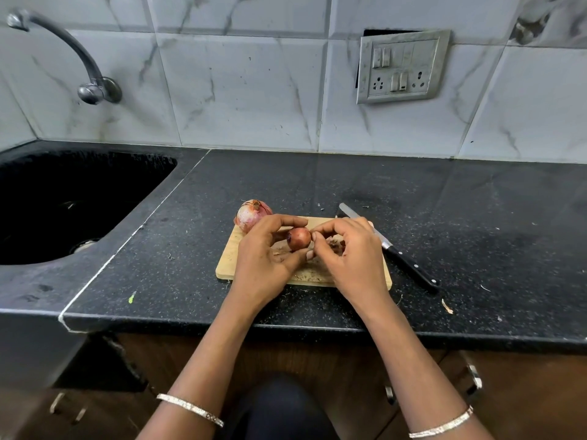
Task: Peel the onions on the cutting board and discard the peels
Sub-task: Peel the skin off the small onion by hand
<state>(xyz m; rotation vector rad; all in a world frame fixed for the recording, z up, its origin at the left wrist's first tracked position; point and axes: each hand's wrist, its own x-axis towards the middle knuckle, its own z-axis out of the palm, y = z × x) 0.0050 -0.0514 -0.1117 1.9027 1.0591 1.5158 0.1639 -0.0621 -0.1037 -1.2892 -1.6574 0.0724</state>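
Note:
A small reddish-brown onion is held above the wooden cutting board. My left hand cups it from the left and below. My right hand pinches at the onion's right end with thumb and fingertips. A larger onion with pale pink papery skin sits at the board's far left corner, partly behind my left fingers. Bits of brown peel lie on the board between my hands.
A black-handled knife lies on the dark counter just right of the board, blade pointing away. A black sink and tap are at the left. A peel scrap lies near the counter's front edge.

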